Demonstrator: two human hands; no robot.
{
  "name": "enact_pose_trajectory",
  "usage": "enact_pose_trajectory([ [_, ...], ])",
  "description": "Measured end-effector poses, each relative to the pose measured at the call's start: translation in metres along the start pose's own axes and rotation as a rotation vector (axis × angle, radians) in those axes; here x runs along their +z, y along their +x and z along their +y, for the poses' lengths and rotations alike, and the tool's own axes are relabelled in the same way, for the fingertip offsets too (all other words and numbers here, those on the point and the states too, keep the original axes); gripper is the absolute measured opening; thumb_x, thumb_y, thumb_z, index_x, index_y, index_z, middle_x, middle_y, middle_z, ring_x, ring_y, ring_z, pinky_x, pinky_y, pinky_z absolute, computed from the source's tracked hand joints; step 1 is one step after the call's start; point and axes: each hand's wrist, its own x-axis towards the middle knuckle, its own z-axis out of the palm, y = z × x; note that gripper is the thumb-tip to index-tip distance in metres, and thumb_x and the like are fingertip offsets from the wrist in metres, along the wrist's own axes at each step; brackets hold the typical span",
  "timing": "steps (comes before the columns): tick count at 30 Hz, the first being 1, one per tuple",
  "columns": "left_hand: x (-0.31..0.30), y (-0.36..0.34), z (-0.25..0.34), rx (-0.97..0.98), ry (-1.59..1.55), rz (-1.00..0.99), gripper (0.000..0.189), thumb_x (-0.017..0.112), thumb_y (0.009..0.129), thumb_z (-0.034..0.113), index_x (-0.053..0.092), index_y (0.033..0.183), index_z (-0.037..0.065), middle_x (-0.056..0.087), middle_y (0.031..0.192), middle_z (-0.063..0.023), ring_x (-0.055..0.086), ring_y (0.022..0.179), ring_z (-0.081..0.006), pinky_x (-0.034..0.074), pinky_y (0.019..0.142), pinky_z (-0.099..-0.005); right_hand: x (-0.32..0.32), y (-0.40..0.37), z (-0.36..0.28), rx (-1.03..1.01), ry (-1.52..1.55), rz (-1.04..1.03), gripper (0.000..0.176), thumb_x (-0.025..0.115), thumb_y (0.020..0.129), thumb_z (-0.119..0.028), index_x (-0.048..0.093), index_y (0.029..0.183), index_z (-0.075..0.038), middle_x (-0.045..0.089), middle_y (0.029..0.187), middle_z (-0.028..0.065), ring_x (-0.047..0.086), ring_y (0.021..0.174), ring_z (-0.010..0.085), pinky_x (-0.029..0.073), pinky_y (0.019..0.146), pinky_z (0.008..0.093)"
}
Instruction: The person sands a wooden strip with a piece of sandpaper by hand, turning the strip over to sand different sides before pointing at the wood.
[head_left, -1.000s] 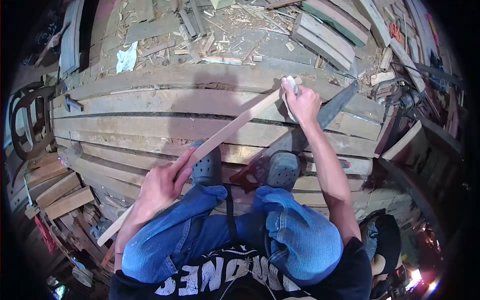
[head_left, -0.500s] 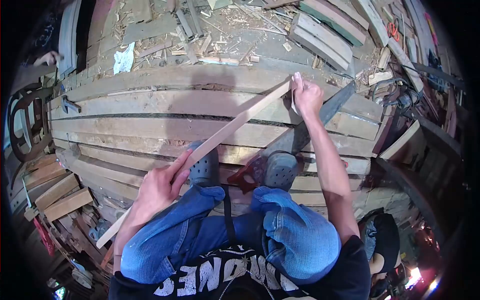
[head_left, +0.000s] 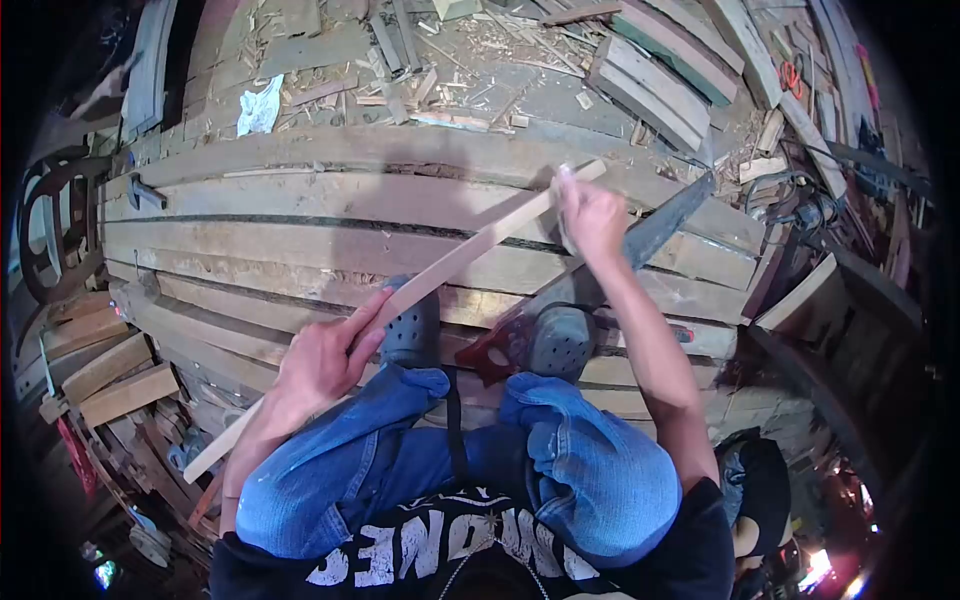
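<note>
A long, narrow wooden strip (head_left: 470, 245) runs slantwise from beside my left thigh up to the far right. My left hand (head_left: 325, 362) is closed round its lower part, thumb and forefinger along the wood. Near the upper end, my right hand (head_left: 597, 218) pinches a thin folded sheet, apparently sandpaper, against the strip; motion blurs it. The strip's tip sticks out past that hand. Below lies a handsaw (head_left: 497, 345) with a red handle, its blade pointing to the upper right and my right clog (head_left: 560, 340) over part of it.
Thick planks (head_left: 300, 240) form the surface under my feet. A hammer (head_left: 147, 192) rests at left, near a crumpled white paper (head_left: 260, 106). Shavings and wood blocks (head_left: 650, 90) lie at the far side. Offcuts (head_left: 125, 390) are piled lower left. Another person (head_left: 760, 490) is at lower right.
My right hand has slid down and left along the strip, away from its tip, so the end now shows beyond it. My left hand keeps its hold.
</note>
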Motion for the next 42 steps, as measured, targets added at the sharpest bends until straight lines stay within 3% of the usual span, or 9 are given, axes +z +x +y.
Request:
enact_pose_trajectory([
  [3,-0.001,-0.003,0.001,-0.006,0.057,-0.003,0.05,0.051,0.097,0.035,0.04,0.145,0.026,0.063,0.067,-0.0228,0.063,0.065,-0.043,0.05,0.061,-0.0514,-0.003,0.008,0.005,0.187,-0.077,0.007,0.043,0.062,0.092,-0.034,0.066,0.06,-0.004,0.057,0.053,0.0177,0.056,0.044,0.034,0.044,0.046,0.0412],
  [9,0.003,-0.001,-0.005,0.034,0.04,0.013,0.051,0.05,0.097,0.037,0.038,0.146,0.027,0.062,0.067,-0.0228,0.063,0.063,-0.0427,0.051,0.06,-0.0515,0.01,-0.035,-0.025,-0.199,0.104,-0.138,0.043,0.061,0.092,-0.036,0.068,0.062,-0.005,0.058,0.054,0.0173,0.059,0.049,0.0341,0.046,0.05,0.0432],
  [12,-0.003,0.001,-0.002,0.02,0.073,0.011,0.049,0.054,0.095,0.031,0.044,0.143,0.023,0.063,0.07,-0.0224,0.063,0.068,-0.0439,0.049,0.061,-0.0491,-0.009,0.007,-0.009,0.179,0.007,-0.054,0.044,0.057,0.093,-0.039,0.071,0.067,-0.007,0.058,0.054,0.0175,0.06,0.051,0.0363,0.047,0.052,0.0437],
  [18,-0.01,0.003,-0.004,0.047,0.083,0.044,0.048,0.054,0.095,0.032,0.045,0.142,0.025,0.062,0.067,-0.0231,0.062,0.065,-0.0438,0.049,0.06,-0.0502,0.002,-0.043,-0.051,-0.18,0.138,-0.215,0.039,0.058,0.093,-0.035,0.069,0.069,-0.006,0.062,0.063,0.0177,0.061,0.055,0.0358,0.047,0.052,0.0432],
  [24,-0.006,-0.002,0.003,-0.017,0.041,-0.021,0.049,0.054,0.095,0.031,0.044,0.143,0.025,0.063,0.07,-0.0226,0.063,0.068,-0.043,0.049,0.06,-0.0498,-0.012,0.002,-0.013,0.166,-0.029,-0.082,0.049,0.057,0.094,-0.04,0.066,0.061,-0.005,0.055,0.051,0.0172,0.058,0.047,0.0345,0.043,0.048,0.0442],
  [29,-0.011,0.001,0.004,-0.012,0.059,0.006,0.05,0.054,0.096,0.031,0.042,0.144,0.025,0.063,0.071,-0.0224,0.063,0.068,-0.0436,0.049,0.062,-0.0489,0.008,-0.036,-0.043,-0.246,0.114,-0.185,0.041,0.063,0.092,-0.032,0.066,0.063,-0.003,0.056,0.055,0.0188,0.057,0.047,0.03,0.042,0.047,0.0413],
  [33,-0.007,0.0,0.004,0.014,0.029,0.025,0.051,0.055,0.095,0.031,0.041,0.144,0.026,0.063,0.07,-0.0223,0.062,0.068,-0.0437,0.049,0.062,-0.049,-0.015,0.004,-0.015,0.203,-0.088,-0.233,0.042,0.059,0.093,-0.034,0.07,0.064,-0.006,0.062,0.059,0.0171,0.061,0.049,0.0326,0.046,0.047,0.0412],
  [40,-0.015,0.001,0.007,-0.019,0.024,0.003,0.05,0.054,0.095,0.032,0.042,0.144,0.028,0.061,0.065,-0.0226,0.062,0.067,-0.0434,0.049,0.062,-0.0492,0.006,-0.039,-0.057,-0.358,0.0,-0.06,0.039,0.06,0.091,-0.034,0.069,0.064,-0.007,0.064,0.064,0.0152,0.063,0.053,0.0327,0.05,0.051,0.0423],
  [42,-0.013,0.0,0.006,-0.028,0.014,-0.016,0.05,0.054,0.095,0.032,0.043,0.143,0.028,0.062,0.067,-0.0223,0.062,0.067,-0.0432,0.049,0.062,-0.0491,-0.001,-0.018,-0.028,-0.02,-0.023,-0.052,0.047,0.057,0.093,-0.04,0.068,0.062,-0.006,0.06,0.055,0.0157,0.059,0.048,0.0343,0.047,0.049,0.0452],
])
